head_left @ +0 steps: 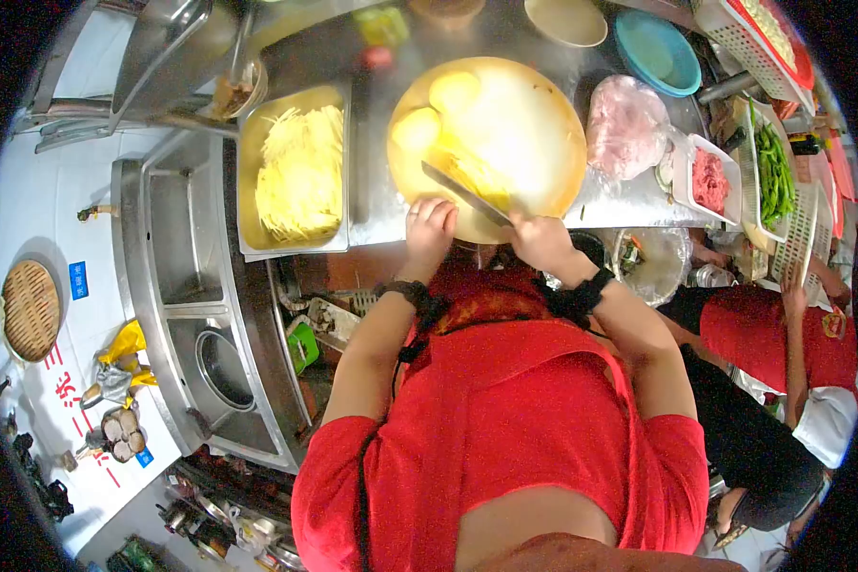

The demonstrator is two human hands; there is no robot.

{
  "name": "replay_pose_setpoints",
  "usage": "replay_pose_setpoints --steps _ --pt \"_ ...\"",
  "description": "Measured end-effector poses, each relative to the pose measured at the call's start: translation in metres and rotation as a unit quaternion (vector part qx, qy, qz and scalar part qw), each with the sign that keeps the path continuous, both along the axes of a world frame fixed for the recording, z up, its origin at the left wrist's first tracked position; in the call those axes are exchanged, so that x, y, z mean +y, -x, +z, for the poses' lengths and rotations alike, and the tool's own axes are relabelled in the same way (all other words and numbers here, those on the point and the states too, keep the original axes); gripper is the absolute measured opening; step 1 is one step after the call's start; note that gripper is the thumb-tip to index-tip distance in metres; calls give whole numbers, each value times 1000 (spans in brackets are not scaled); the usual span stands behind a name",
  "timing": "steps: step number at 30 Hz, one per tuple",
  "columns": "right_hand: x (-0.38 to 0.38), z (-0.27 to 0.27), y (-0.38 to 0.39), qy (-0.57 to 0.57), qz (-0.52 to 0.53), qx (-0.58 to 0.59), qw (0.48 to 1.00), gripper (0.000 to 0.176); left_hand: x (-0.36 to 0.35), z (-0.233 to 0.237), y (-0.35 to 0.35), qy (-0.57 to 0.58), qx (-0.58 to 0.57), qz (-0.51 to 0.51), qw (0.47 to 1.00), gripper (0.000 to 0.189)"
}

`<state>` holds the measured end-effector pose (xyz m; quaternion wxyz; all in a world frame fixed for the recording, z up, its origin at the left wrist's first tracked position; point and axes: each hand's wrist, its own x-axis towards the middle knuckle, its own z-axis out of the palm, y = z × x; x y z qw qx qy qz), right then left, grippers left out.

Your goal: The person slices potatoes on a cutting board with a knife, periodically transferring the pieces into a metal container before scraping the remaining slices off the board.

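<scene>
A round cutting board lies on the metal counter in front of me. My right hand is closed on the handle of a knife, whose blade slants across the board's near part. Against the blade's far side lie thin yellow strips. My left hand rests at the board's near-left edge with its fingers curled together; anything under them is hidden. Two pale yellow rounded pieces are at the board's upper left. Left of the board, a metal tray holds a heap of yellow strips.
Right of the board are a bag of pink meat, a white container of minced meat and a basket of green peppers. A blue bowl stands behind. A co-worker is at the right, sinks at the left.
</scene>
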<state>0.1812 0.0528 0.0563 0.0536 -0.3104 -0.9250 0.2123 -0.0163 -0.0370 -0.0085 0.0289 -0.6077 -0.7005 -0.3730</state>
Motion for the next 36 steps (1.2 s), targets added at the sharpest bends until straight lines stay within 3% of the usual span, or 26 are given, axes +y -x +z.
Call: replay_pose_setpoints --steps 3,5,7,9,10,15,17,19,23,24,25,27,33,36 --pt "11 4 -16 22 -33 6 999 25 0 4 -5 28 -33 23 999 29" --pt "21 9 -27 34 -153 7 988 26 9 9 -15 21 -75 31 997 39" --pt "33 -3 -44 30 -162 22 986 28 23 7 -28 11 -116 36 993 50" --pt "38 4 -54 283 -257 39 923 30 39 0 -42 51 -124 97 986 66" --pt "36 8 -55 304 -273 55 911 25 47 -2 -47 64 -121 104 985 69" --pt "17 -16 -54 398 -304 93 861 30 76 3 -69 66 -148 100 982 67" --pt "8 -30 -48 410 -282 125 858 29 84 3 -73 55 -148 100 982 66" --pt "2 -21 -34 488 -262 131 822 24 90 7 -74 76 -177 68 979 62" --pt "-6 -6 -20 523 -259 147 799 20 92 14 -76 79 -209 48 974 42" --pt "-8 -3 -16 541 -266 160 782 20 94 9 -77 19 -215 69 974 34" --pt "-9 -1 -15 546 -254 157 783 20 94 14 -78 -21 -205 77 976 32" --pt "-10 4 -15 477 -241 129 835 19 91 30 -74 -59 -201 80 975 32" --pt "-10 51 39 466 -163 147 857 25 74 98 -15 -115 -174 107 972 35" --pt "-13 55 88 365 -77 190 908 31 57 127 36 -143 -112 164 970 35"
